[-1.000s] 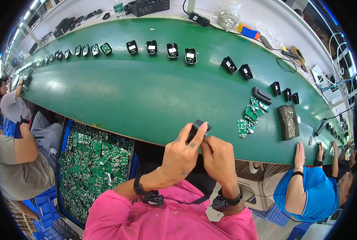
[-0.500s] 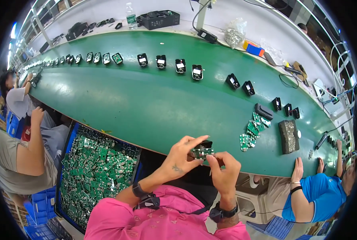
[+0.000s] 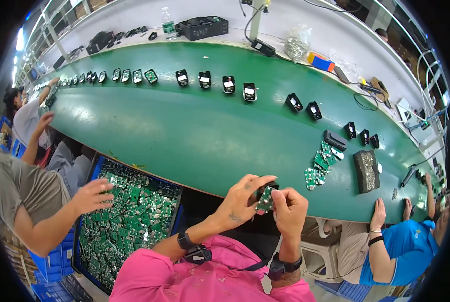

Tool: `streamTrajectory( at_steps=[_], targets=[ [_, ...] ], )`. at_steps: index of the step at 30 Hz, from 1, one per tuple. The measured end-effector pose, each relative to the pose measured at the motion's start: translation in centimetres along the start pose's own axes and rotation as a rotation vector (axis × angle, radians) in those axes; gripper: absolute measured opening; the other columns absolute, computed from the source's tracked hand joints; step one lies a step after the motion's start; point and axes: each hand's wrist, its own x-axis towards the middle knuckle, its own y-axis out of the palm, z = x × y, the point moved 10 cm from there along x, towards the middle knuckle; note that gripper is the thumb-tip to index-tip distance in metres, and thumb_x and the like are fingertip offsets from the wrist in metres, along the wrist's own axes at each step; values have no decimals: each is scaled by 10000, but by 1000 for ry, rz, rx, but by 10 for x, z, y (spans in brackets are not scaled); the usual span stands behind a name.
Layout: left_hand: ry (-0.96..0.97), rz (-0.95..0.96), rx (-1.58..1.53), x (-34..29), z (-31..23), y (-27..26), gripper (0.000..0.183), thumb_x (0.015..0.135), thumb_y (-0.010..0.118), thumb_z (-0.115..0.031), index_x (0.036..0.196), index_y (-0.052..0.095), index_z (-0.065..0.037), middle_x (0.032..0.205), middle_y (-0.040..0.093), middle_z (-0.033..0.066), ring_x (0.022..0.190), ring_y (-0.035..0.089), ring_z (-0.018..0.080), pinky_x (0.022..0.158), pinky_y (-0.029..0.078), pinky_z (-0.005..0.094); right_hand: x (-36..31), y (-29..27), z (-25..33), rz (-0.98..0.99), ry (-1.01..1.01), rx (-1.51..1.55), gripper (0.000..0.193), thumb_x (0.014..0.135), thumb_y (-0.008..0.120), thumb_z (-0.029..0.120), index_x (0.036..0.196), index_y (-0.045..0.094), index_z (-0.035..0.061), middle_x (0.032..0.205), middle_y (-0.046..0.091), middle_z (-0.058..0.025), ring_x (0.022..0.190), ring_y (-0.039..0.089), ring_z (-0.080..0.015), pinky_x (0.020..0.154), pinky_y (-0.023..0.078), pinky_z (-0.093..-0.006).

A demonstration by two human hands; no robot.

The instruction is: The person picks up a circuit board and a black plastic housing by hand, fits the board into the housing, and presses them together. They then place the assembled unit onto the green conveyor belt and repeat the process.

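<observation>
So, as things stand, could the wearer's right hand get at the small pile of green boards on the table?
Probably yes: the small pile lies near the right hand, and nothing visible blocks the way. That hand is occupied with a circuit board, so it may need freeing first.

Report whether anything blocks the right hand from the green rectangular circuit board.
Nothing visible does: the right hand touches the green rectangular circuit board; the black plastic casing sits beyond, not between them.

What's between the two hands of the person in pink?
The head view shows a green circuit board and black case between the left hand and right hand.
</observation>
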Motion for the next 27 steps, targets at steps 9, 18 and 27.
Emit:
streamTrajectory(
  at_steps=[9, 18, 27],
  targets=[
    [137, -207, 159, -2, -7, -9, 590, 870, 627, 14, 1440, 528, -104, 1159, 597, 98, 753, 554, 99, 627, 475, 262, -11, 6, 36, -77, -230, -265, 275, 975, 632, 142, 768, 539, -14, 643, 485, -13, 599, 403, -71, 507, 306, -274],
    [-49, 0, -241, -3, 10, -11, 493, 940, 560, 13, 1427, 498, -33, 1190, 635, 88, 818, 620, 77, 686, 503, 240, 10, 2, 23, -5, -80, -240, 285, 888, 755, 146, 740, 594, -37, 612, 534, -20, 568, 418, -66, 488, 331, -275],
    [-135, -95, -226, 0, 12, -10, 411, 976, 521, -14, 1386, 495, -13, 1215, 624, 85, 897, 612, 63, 725, 512, 224, 4, 12, 24, -153, -232, -307, 332, 894, 762, 167, 705, 562, -19, 576, 470, -17, 529, 382, -87, 474, 315, -280]
  ],
)
